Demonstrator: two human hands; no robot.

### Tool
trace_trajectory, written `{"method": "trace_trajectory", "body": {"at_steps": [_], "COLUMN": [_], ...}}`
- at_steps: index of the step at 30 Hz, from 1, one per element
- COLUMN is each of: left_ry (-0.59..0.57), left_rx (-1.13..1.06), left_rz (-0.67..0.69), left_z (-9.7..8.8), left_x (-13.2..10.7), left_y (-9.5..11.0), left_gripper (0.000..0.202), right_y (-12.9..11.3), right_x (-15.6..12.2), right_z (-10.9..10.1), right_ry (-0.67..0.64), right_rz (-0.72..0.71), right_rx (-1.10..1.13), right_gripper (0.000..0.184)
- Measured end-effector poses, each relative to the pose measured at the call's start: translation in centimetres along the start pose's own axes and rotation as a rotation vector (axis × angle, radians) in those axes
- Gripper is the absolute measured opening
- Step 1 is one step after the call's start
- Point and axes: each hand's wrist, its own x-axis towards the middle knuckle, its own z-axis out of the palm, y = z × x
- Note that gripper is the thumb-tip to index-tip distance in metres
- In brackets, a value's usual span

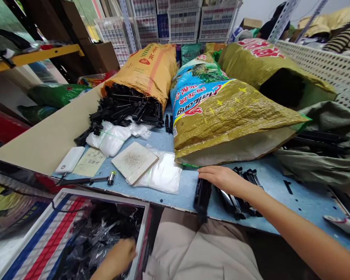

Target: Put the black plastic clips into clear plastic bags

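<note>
My right hand [221, 178] is at the front of the blue table, its fingers closed over the end of a long black plastic part [202, 198] that reaches to the table edge. Beneath and beside my right wrist, several similar black parts [236, 200] lie in a row. My left hand [121, 252] is low in the crate [147, 217], over clear bags [96, 229] with black pieces inside. Motion blurs that hand, and its fingers cannot be made out.
An orange sack [151, 74] spills black parts on the left. A gold-and-blue sack [216, 120] lies mid-table, with a grey-green sack [323, 163] to the right. Clear plastic bags [163, 175], a pale square tile [134, 161], a white device [70, 159] and a black-handled tool [90, 180] lie front left.
</note>
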Motion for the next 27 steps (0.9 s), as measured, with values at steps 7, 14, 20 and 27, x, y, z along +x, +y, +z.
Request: {"method": "trace_trajectory", "body": {"at_steps": [7,14,20,27], "left_ry": [0.562,0.468,0.296,0.301], "left_rx": [-0.094,-0.294,-0.554,-0.725], "left_rz": [0.391,0.321,0.274,0.227], "left_z": [-3.9,-5.5,-7.3,-6.3], "left_x": [10.9,14.8,14.9,14.7], "left_y": [15.7,14.7,12.2,12.1], "left_gripper": [0.014,0.016,0.029,0.029], "right_y": [-2.7,-4.4,-5.4,-7.0], "right_x": [-1.5,-3.7,-2.0,2.3], "right_z": [2.1,4.2,5.8,5.9], "right_ry": [0.31,0.443,0.375,0.419], "right_rz": [0.465,0.689,0.641,0.558], "right_rx": [0.647,1.227,1.34,1.485], "right_gripper": [0.032,0.038,0.033,0.034]}}
